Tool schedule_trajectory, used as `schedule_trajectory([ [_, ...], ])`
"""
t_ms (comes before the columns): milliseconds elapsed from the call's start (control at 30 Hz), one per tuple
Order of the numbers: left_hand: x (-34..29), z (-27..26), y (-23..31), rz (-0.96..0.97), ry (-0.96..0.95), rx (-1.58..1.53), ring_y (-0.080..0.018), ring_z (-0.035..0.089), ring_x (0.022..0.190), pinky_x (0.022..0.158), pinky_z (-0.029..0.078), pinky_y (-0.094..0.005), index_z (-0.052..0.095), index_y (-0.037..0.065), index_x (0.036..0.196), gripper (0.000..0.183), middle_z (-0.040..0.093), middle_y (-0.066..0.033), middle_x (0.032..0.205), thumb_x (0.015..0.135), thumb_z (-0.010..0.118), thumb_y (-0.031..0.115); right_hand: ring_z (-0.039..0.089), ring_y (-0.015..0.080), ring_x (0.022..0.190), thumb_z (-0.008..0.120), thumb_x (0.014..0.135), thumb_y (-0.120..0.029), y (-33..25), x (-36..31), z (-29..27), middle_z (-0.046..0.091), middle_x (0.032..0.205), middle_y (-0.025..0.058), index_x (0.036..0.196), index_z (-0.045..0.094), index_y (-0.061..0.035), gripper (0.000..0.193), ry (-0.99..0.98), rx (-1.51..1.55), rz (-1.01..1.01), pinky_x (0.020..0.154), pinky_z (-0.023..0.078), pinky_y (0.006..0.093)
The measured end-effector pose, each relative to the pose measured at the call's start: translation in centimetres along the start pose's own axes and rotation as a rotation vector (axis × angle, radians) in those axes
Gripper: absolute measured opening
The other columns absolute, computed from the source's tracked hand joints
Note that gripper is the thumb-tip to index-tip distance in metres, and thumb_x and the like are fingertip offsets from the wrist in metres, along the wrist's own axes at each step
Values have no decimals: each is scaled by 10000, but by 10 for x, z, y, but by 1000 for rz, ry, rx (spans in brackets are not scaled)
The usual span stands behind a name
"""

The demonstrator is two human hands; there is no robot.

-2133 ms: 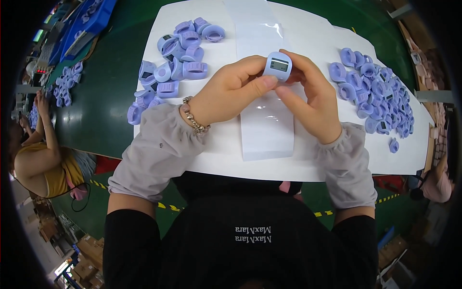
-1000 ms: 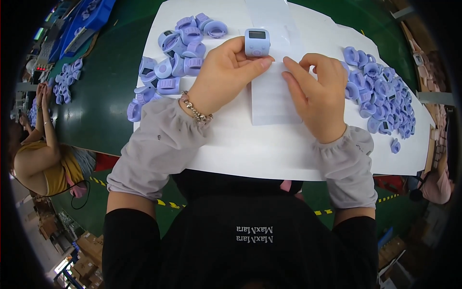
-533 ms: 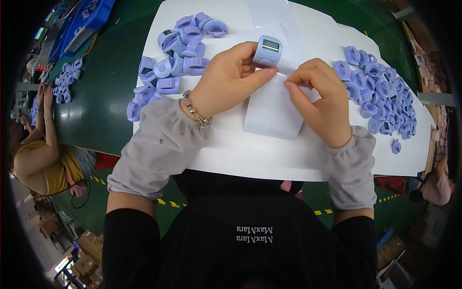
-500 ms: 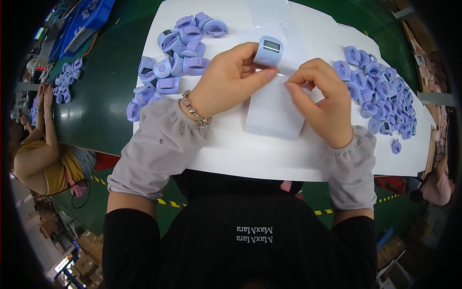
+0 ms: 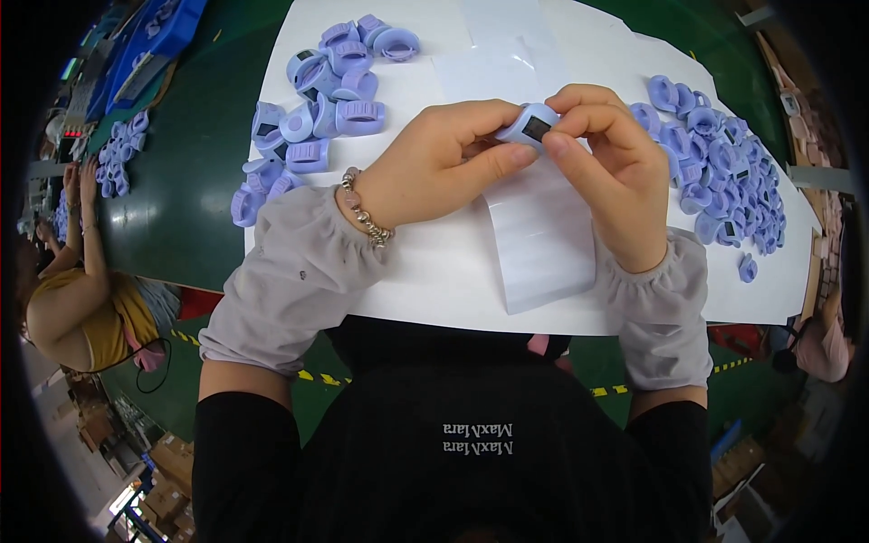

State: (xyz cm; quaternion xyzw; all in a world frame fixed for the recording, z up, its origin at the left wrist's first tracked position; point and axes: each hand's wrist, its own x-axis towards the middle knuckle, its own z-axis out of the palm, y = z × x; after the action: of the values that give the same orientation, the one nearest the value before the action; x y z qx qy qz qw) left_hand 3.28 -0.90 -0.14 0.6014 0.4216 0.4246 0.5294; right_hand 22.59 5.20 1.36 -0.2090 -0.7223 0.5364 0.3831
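Observation:
My left hand (image 5: 444, 158) pinches a small lilac finger counter (image 5: 534, 127) with a dark little display, thumb below and fingers behind it. The fingertips of my right hand (image 5: 615, 167) are closed on the counter's right edge; whether a bit of film sits between them I cannot make out. Below both hands a clear, glossy plastic sheet (image 5: 548, 258) lies on the white table cover (image 5: 425, 281), its lower end near the table's front edge. The counter's strap side is hidden by my fingers.
To the left lies a loose group of lilac counters (image 5: 328, 86). A larger heap of counters (image 5: 724, 167) spreads at the right, with a single counter (image 5: 748, 268) in front of it. Another person's arms (image 5: 81, 199) reach over the green table at far left, near a blue bin (image 5: 158, 45).
My left hand has lowered and tilted the counter toward the right. My right fingers have come up onto its edge. The clear sheet has shifted nearer and to the right.

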Motion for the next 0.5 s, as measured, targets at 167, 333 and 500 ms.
schedule_trajectory([
  [167,1,4,-14,158,95,8,-55,497,685,589,421,-210,585,-11,1127,267,573,-16,822,897,603,122,506,152,974,609,833,36,-1,1,3,535,1084,89,932,588,18,103,5,-40,6,847,399,270],
  [333,0,1,0,-8,-5,13,-139,580,1004,912,483,-274,523,-68,1155,258,582,-93,1075,932,536,61,509,151,961,611,829,41,1,1,3,541,1065,91,925,591,22,100,18,-68,15,832,402,267],
  [500,0,3,-9,69,40,20,-97,539,843,747,453,-240,556,-41,1141,266,580,-57,945,912,575,95,566,123,814,669,772,1,2,3,8,596,971,71,825,619,12,74,107,-71,-35,748,462,230],
])
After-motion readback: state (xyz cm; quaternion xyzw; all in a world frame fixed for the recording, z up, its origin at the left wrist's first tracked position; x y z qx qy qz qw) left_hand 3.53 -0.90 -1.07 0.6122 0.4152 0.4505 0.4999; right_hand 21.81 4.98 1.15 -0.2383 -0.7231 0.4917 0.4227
